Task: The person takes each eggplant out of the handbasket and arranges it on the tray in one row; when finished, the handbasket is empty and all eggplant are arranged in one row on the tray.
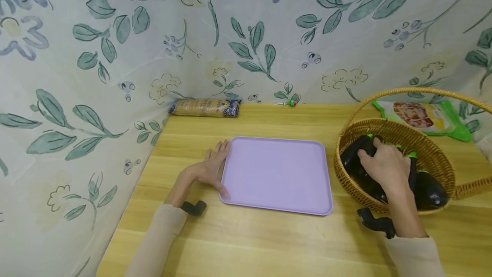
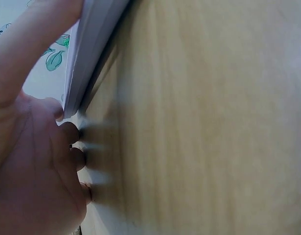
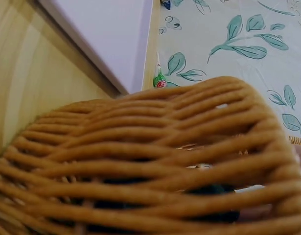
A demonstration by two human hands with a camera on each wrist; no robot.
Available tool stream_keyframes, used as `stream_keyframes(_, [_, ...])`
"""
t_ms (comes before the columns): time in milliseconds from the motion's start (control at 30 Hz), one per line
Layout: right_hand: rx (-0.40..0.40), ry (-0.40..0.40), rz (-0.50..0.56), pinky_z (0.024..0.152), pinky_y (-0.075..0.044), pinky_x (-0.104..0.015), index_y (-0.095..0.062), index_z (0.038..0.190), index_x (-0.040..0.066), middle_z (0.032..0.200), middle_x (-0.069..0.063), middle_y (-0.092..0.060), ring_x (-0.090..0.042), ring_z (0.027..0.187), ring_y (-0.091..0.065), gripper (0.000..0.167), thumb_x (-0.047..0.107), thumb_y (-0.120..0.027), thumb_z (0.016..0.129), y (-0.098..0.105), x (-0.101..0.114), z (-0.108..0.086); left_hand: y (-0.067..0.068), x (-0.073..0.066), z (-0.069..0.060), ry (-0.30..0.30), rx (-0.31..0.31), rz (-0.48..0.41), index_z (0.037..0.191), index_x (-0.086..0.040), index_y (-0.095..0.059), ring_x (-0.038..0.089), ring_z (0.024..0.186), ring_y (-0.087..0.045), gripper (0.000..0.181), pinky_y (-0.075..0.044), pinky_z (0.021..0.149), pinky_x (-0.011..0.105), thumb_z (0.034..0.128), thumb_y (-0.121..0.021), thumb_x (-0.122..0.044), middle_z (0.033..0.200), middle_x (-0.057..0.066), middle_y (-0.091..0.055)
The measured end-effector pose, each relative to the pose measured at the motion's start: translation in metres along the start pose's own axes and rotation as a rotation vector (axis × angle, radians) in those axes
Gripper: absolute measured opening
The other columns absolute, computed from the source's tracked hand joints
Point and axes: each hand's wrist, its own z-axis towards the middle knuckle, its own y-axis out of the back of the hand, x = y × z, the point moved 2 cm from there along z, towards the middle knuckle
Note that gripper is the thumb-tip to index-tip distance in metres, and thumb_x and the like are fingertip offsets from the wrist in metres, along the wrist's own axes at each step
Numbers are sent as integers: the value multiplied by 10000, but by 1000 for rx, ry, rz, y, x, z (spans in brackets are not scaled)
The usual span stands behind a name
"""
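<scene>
Lilac rectangular plastic tray: flat on the pale wooden table; long axis left to right, right end slightly nearer the person.
Left hand: at the tray's left short side, thumb spread from the fingers.
Glossy black eggplants: in the brown woven wicker basket; the leftmost slants, green cap pointing away and rightward.
Right hand: over them, fingers reaching down; whether they pinch one, I cannot tell.

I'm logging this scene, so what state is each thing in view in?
Tray: empty, on the table.
Basket: upright, loaded.
Eggplants: piled in the basket.
Left hand: fingers spread, touching the tray's left edge.
Right hand: in the basket, fingertips hidden, grip unclear.
Tan pack: lying down; cannot tell if sealed.
Green-edged bag: lying down; cannot tell if sealed.
</scene>
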Motion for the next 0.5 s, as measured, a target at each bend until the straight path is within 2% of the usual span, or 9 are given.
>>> stream_keyframes(100, [-11,-6,23,811,-360,-690,-311,1516,-179,577,-165,-528,-355,602,-464,732,371,-476,1063,2,-3,-3,0,1,1,6,0,7,1622,-47,197,355,1576,273,1633,179,1269,615,593,-996,-477,1698,169,279])
stream_keyframes(133, [-11,-9,25,782,-358,-654,-309,1521,-171,526,-123,-494,-307,557,-426,731,378,-468,1065,3,-4,-4,0,1,1,7,0,8,1622,-48,198,355,1577,273,1632,178,1269,615,595,-995,-478,1699,167,279])
stream_keyframes(267, [-30,-4,40,657,-362,-504,-329,1521,-152,439,-46,-428,-215,445,-344,715,379,-463,1062,6,-9,-7,-1,2,1,3,-3,8,1620,-41,200,362,1577,269,1636,172,1269,623,593,-995,-484,1699,172,277])
stream_keyframes(400, [-35,8,74,467,-323,-333,-354,1520,-140,419,5,-368,-149,383,-294,692,357,-475,1053,9,-15,-11,0,2,0,-5,2,5,1616,-29,202,373,1576,264,1647,161,1267,633,585,-993,-500,1697,184,273])
stream_keyframes(500, [-28,13,96,384,-320,-290,-361,1526,-127,426,20,-358,-132,371,-288,678,348,-471,1056,13,-18,-15,1,3,-1,-11,13,2,1613,-23,206,373,1574,266,1650,159,1267,632,584,-992,-504,1695,187,276])
